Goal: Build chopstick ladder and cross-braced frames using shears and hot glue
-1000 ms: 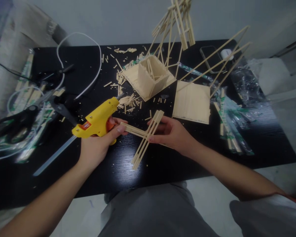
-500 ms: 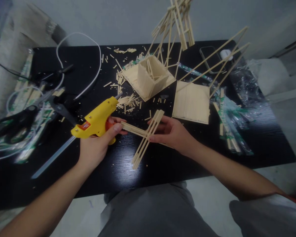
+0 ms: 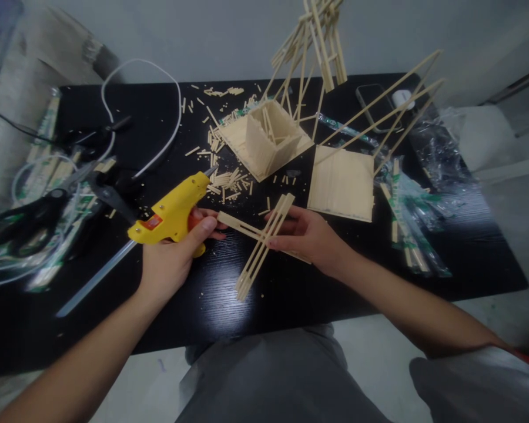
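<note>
My left hand (image 3: 176,252) is wrapped round the handle of a yellow glue gun (image 3: 176,202), whose nozzle points up and to the right. A clear glue stick (image 3: 94,282) sticks out of its back end. My right hand (image 3: 311,238) grips a cross-shaped frame of thin wooden sticks (image 3: 255,258) near its middle, fingers partly hidden behind it. One arm of the cross reaches left, its tip close to my left thumb; whether they touch I cannot tell. Beyond the hands stands a square wooden box on a base (image 3: 268,135) with tall sticks rising behind it.
A flat wooden panel (image 3: 341,182) with long slanted sticks lies right of the box. Cut stick pieces (image 3: 229,182) are scattered left of it. Black scissors (image 3: 39,214) and a white cable (image 3: 178,111) lie left; wrapped sticks (image 3: 417,235) and a phone (image 3: 377,106) lie right.
The cross-shaped frame has tilted slightly in my right hand, and its left tip now sits a little apart from or higher by my left thumb. My left hand keeps hold of the glue gun.
</note>
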The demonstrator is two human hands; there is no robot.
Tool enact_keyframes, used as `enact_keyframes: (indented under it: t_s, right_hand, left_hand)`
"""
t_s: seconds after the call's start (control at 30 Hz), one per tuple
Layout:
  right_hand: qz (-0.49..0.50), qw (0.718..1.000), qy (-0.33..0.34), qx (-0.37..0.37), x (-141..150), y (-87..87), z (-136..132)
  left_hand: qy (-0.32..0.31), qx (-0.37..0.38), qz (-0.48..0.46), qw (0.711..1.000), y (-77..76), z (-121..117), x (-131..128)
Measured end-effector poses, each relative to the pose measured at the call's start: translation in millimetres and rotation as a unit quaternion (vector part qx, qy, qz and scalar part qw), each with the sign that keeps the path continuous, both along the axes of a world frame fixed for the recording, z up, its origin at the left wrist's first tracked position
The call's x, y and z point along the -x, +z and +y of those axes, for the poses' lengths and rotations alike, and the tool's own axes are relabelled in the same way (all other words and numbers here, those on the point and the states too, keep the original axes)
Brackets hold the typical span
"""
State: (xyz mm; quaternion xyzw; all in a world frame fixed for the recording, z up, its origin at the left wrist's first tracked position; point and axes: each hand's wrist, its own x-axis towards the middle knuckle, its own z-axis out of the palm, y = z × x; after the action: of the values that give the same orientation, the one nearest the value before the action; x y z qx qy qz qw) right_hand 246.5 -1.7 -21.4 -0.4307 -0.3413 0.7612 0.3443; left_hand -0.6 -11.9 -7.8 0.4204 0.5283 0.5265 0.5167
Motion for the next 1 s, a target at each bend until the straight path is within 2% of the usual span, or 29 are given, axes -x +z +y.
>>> enact_keyframes:
  t_s: [1.0]
  right_hand:
    - [0.007,1.0,0.008,-0.016,0.2,-1.0,-0.6]
  left_hand:
    - [0.008,-0.001,0.024,1.0,2.0,0.4,-0.7]
